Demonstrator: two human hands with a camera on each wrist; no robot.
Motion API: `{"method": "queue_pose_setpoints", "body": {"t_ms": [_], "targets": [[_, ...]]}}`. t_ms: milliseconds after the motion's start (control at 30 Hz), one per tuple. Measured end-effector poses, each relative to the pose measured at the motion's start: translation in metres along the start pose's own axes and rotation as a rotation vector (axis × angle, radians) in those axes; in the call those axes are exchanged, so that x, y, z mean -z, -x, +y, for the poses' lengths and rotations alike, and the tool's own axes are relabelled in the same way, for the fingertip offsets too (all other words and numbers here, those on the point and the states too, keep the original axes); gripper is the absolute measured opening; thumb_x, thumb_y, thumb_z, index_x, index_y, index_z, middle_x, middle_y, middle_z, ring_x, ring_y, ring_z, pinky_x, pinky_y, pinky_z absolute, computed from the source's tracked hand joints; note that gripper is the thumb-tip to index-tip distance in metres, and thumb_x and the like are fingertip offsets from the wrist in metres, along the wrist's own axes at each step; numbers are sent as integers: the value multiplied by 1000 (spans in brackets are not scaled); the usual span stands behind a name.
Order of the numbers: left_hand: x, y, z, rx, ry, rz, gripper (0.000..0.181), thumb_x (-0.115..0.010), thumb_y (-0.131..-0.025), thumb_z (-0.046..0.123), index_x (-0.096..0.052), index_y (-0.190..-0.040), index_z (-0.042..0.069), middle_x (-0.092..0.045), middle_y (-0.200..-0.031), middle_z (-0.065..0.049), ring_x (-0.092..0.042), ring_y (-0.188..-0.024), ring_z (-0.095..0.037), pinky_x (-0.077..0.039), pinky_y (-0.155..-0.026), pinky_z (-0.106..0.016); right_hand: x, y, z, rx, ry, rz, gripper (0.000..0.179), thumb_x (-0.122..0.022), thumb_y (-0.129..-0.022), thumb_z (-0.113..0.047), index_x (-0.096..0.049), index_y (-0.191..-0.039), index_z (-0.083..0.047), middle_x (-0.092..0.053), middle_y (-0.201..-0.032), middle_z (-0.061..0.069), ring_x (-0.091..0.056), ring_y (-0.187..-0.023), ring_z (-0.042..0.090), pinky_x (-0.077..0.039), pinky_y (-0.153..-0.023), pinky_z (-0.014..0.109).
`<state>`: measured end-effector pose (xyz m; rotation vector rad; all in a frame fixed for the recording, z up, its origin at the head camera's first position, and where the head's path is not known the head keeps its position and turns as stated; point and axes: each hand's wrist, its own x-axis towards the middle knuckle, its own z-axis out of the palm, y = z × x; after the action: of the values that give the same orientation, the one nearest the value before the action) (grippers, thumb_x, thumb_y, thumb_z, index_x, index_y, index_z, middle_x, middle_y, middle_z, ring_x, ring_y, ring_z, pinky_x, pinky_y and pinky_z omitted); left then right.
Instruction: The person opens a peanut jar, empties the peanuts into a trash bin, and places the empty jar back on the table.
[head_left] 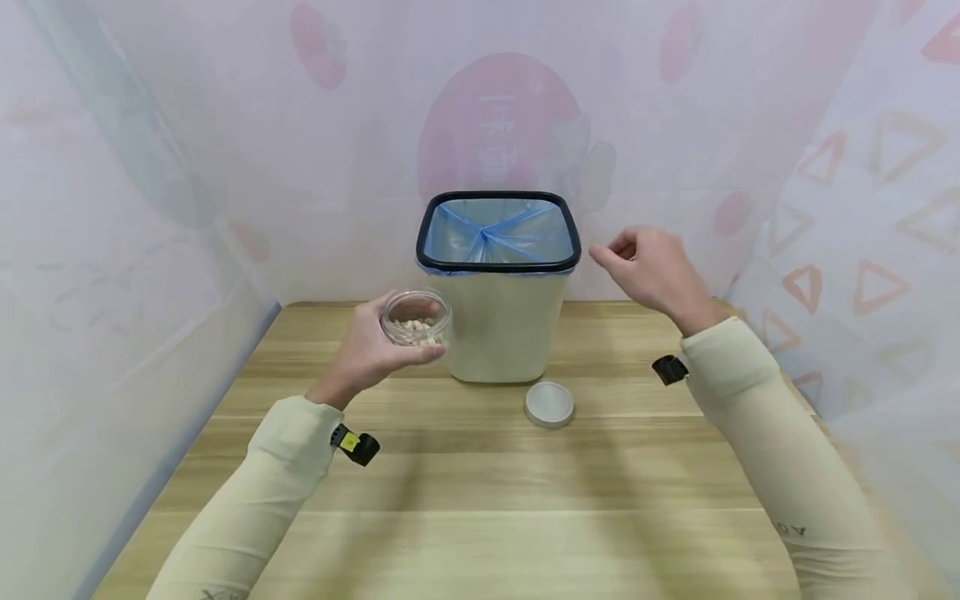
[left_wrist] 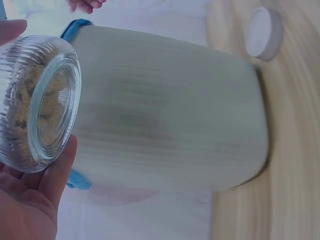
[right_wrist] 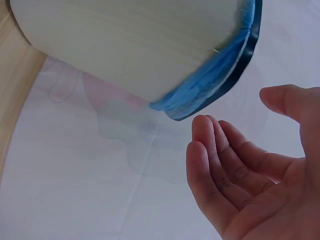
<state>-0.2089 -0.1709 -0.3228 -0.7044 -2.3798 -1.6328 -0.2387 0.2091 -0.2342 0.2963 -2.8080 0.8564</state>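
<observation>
My left hand (head_left: 372,343) grips a clear glass jar (left_wrist: 40,102), its lid off and its mouth tilted toward me in the head view. Small pale beige pieces (head_left: 417,327) lie inside; their exact kind cannot be told. Just behind the jar stands a cream trash can (head_left: 510,325) with a black rim (head_left: 498,267) and a blue bag (head_left: 483,235) lining it. To the right of that rim my right hand (head_left: 656,271) hovers with fingers loosely bent, thumb apart from them in the right wrist view, holding nothing. A round whitish lid (head_left: 550,404) lies on the table before the can.
The wooden table (head_left: 480,533) carries the can near its back edge. Printed white fabric (head_left: 360,150) hangs behind and on both sides. A black wrist camera (head_left: 360,446) is strapped to the left sleeve, another (head_left: 670,369) to the right.
</observation>
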Motion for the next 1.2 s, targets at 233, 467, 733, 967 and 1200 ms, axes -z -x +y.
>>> {"method": "queue_pose_setpoints", "body": {"t_ms": [233, 467, 733, 967, 1200], "targets": [[6, -12, 13, 20, -10, 24, 59, -94, -76, 10, -69, -129, 9, -76, -124, -10, -70, -110, -16, -57, -93, -20, 5, -22, -19, -12, 52, -3, 49, -55, -105, -45, -73, -115, 0, -74, -116, 21, -65, -108, 36, -54, -94, 51], [11, -22, 25, 27, -13, 11, 57, -94, -76, 11, -70, -127, 9, -76, -123, -9, -70, -112, -19, -58, -95, -22, 2, -40, -25, -51, 89, -24, 46, -54, -104, -41, -79, -101, -2, -73, -93, 13, -57, -94, 29, -47, -81, 41], [20, -26, 33, 59, 10, 42, 57, -93, -78, 14, -69, -130, 9, -76, -125, -7, -73, -113, -16, -59, -94, -21, -4, -58, -25, -91, 136, -63, 53, -54, -104, -37, -56, -57, -11, -38, -58, -3, -38, -60, 18, -38, -62, 33], [30, -29, 39, 72, -31, 87, 56, -92, -80, 16, -69, -130, 10, -77, -125, -4, -71, -114, -15, -59, -92, -20, -11, -75, -31, -91, 189, -52, 53, -53, -102, -34, -37, -56, -14, -23, -52, -6, -27, -49, 12, -36, -54, 29], [28, -35, 42, 62, -30, 123, 57, -93, -79, 18, -69, -130, 10, -77, -124, -4, -72, -112, -14, -58, -93, -20, -19, -81, -34, -152, 203, -34, 47, -53, -104, -36, -37, -66, -13, -28, -60, -2, -37, -53, 17, -37, -52, 31]]}}
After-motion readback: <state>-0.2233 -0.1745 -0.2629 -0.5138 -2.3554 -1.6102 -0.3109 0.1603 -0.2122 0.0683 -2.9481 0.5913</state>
